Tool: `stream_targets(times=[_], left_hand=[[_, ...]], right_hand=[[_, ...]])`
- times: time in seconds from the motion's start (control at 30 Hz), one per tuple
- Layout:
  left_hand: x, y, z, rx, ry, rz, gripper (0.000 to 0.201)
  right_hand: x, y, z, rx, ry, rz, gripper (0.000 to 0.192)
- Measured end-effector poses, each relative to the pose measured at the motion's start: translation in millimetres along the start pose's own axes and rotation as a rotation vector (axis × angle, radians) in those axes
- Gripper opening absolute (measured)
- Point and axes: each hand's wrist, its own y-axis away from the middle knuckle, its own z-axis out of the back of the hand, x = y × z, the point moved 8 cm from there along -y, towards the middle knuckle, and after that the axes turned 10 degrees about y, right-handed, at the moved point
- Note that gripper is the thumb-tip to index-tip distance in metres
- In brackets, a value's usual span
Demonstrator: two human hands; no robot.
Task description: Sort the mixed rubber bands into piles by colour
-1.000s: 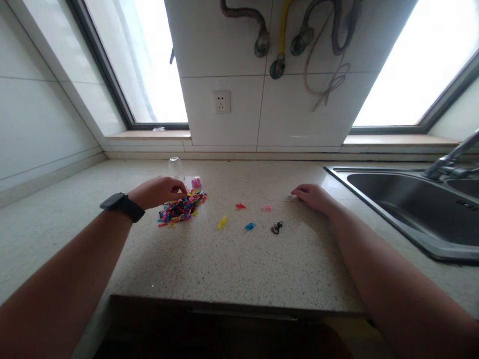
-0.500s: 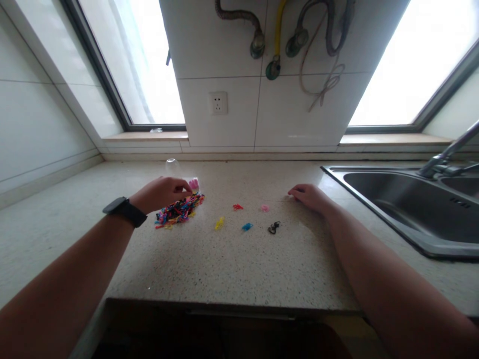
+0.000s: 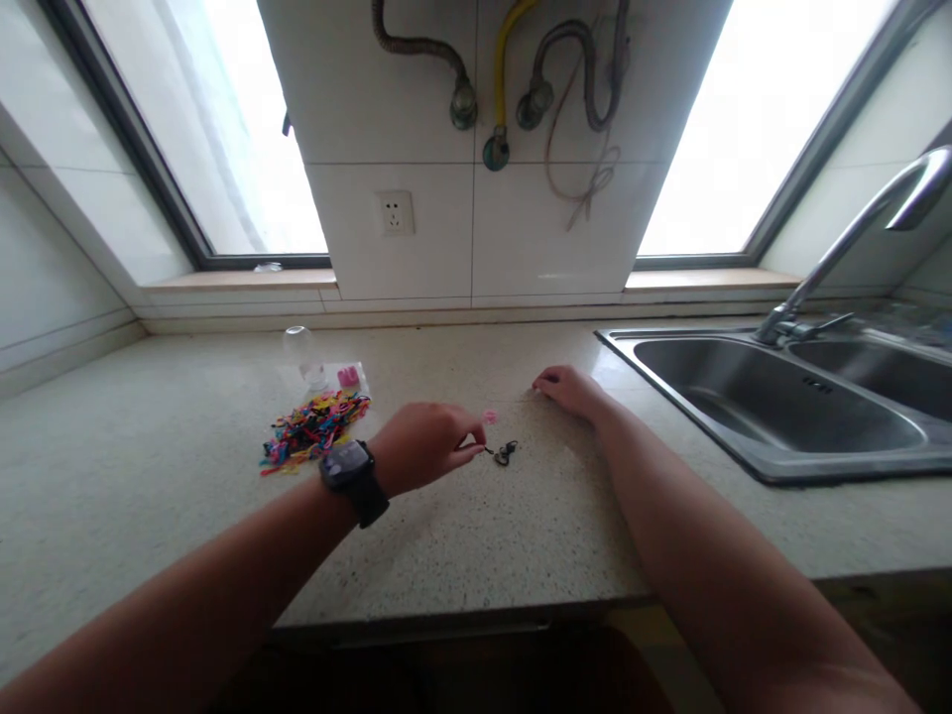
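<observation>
My left hand [image 3: 425, 448], with a black watch on its wrist, hovers low over the middle of the speckled counter [image 3: 185, 426]. Its fingertips are pinched on the edge of a small cluster of black rubber bands [image 3: 507, 453]. Just beyond the fingertips lies a little pink band [image 3: 489, 416]. A pile of mixed coloured rubber bands [image 3: 312, 431] sits to the left of that hand. My right hand [image 3: 569, 389] rests palm down on the counter behind the black cluster, holding nothing. The hand hides any other loose bands.
A clear glass jar [image 3: 299, 347] and a flat packet with a pink item [image 3: 348, 375] lie behind the pile. A steel sink [image 3: 780, 421] with a tap [image 3: 855, 233] fills the right side. The tiled wall carries a socket [image 3: 395, 211] and hoses.
My left hand left the coloured pile and moved right to the black cluster, covering the yellow, red and blue bands. The view has shifted right. My right hand has stayed put.
</observation>
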Motion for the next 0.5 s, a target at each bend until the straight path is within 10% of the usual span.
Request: stream_targets(times=[0.5], left_hand=[[-6.4, -13.7, -33.8, 0.076, -0.108, -0.068, 0.020]], right_hand=[[1.1, -1.3, 0.6, -0.012, 0.018, 0.023, 0.027]])
